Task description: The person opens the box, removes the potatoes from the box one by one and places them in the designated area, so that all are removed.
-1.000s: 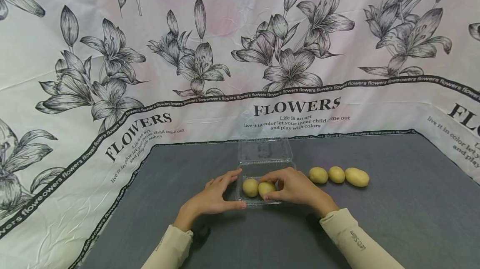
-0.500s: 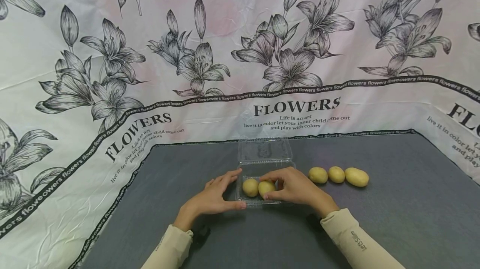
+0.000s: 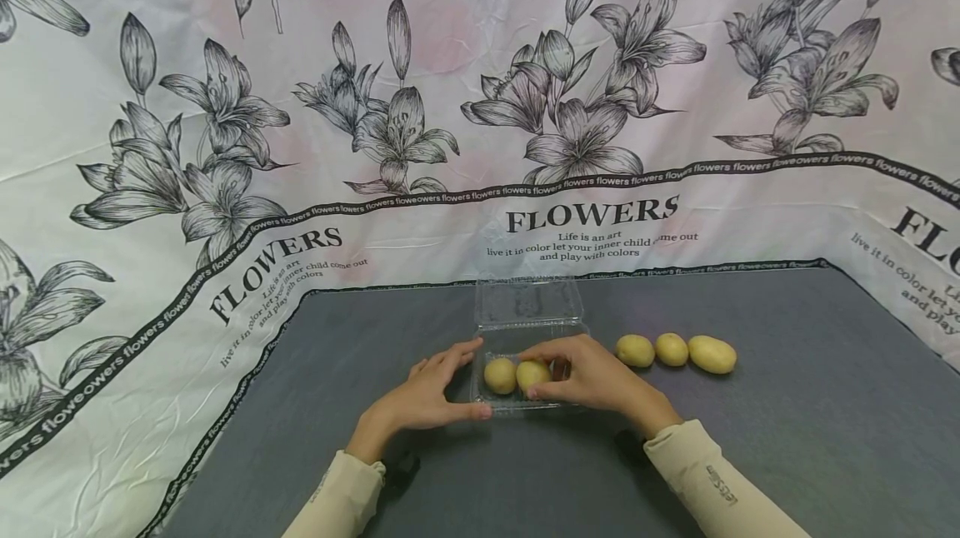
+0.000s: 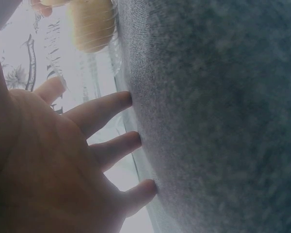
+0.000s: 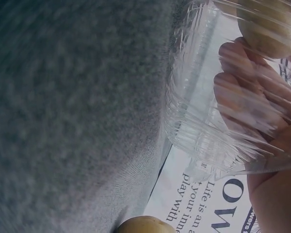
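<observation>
A clear plastic clamshell box point(image 3: 528, 406) lies on the grey table with its lid point(image 3: 528, 302) raised at the back. Two potatoes sit side by side in its front part: a left potato point(image 3: 500, 376) and a right potato point(image 3: 533, 375). My right hand point(image 3: 588, 371) reaches into the box and holds the right potato between thumb and fingers; through the box wall the right wrist view shows the fingers point(image 5: 233, 97) under that potato. At the box's left side is my left hand point(image 3: 423, 396), fingers spread, thumb and index fingertips by the wall. In the left wrist view its other fingertips point(image 4: 136, 141) meet the table.
To the right of the box lie three potatoes in a row: one at the left point(image 3: 635, 351), a smaller middle one point(image 3: 672, 349) and a longer one point(image 3: 712, 354). A white flower-print cloth point(image 3: 420, 238) hangs behind the table.
Almost nothing differs. Both hands, the box and the potatoes keep their places; the head view has shifted very slightly.
</observation>
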A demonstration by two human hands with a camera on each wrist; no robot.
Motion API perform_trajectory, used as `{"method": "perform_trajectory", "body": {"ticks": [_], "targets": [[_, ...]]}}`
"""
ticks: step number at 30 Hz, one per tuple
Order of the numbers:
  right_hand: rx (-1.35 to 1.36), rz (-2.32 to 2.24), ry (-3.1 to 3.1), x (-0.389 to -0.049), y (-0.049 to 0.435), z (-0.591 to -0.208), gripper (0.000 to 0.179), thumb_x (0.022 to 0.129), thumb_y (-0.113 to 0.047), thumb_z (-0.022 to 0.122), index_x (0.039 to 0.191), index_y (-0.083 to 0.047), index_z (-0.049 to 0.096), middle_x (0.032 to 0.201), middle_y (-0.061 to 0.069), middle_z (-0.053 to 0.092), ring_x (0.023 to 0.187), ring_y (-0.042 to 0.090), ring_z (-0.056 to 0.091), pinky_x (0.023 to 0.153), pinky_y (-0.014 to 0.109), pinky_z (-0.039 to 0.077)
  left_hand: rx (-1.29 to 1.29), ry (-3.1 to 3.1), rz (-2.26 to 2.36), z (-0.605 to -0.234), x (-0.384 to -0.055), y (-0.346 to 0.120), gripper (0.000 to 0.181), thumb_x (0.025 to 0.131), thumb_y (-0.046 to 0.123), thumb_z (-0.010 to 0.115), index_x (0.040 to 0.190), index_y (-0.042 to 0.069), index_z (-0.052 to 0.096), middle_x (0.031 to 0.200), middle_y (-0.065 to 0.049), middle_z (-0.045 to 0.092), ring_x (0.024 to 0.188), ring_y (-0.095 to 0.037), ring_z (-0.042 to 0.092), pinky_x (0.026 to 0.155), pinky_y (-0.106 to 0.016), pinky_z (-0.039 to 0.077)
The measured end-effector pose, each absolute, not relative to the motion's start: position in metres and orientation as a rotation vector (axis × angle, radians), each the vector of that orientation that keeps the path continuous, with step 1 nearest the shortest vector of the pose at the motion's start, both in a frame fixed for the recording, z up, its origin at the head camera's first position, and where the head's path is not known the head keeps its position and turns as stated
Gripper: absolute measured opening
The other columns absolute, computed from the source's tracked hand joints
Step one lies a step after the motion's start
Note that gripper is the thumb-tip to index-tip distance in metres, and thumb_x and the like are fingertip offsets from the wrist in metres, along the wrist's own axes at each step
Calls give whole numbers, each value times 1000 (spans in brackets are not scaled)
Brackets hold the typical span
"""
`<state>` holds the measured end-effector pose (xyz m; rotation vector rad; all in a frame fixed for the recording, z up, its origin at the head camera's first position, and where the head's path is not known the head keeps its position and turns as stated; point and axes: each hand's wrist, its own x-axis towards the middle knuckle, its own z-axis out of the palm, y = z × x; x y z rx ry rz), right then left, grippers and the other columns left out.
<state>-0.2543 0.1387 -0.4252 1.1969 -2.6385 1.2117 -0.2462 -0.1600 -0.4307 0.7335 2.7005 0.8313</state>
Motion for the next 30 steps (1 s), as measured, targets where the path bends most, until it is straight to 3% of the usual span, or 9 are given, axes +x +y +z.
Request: {"method": "perform_trajectory", "body": {"ticks": [7, 30], "targets": [[1201, 1226, -2615, -254, 140, -426, 50, 88, -35, 80, 130, -11, 70, 99, -5, 76, 68, 6, 66, 65, 26, 56, 728, 2697, 833, -430, -246, -160, 101, 83, 71, 70, 163, 35, 20, 162, -3, 42, 155, -30, 27, 120, -69, 13], [1172, 1219, -2587, -248, 146, -421, 51, 88, -32, 81, 131, -7, 69, 115, 2, 76, 85, 8, 72, 77, 29, 60, 719, 2704, 823, -433, -247, -160, 100, 83, 71, 69, 163, 36, 20, 162, -3, 41, 155, -30, 27, 120, -69, 13]]}}
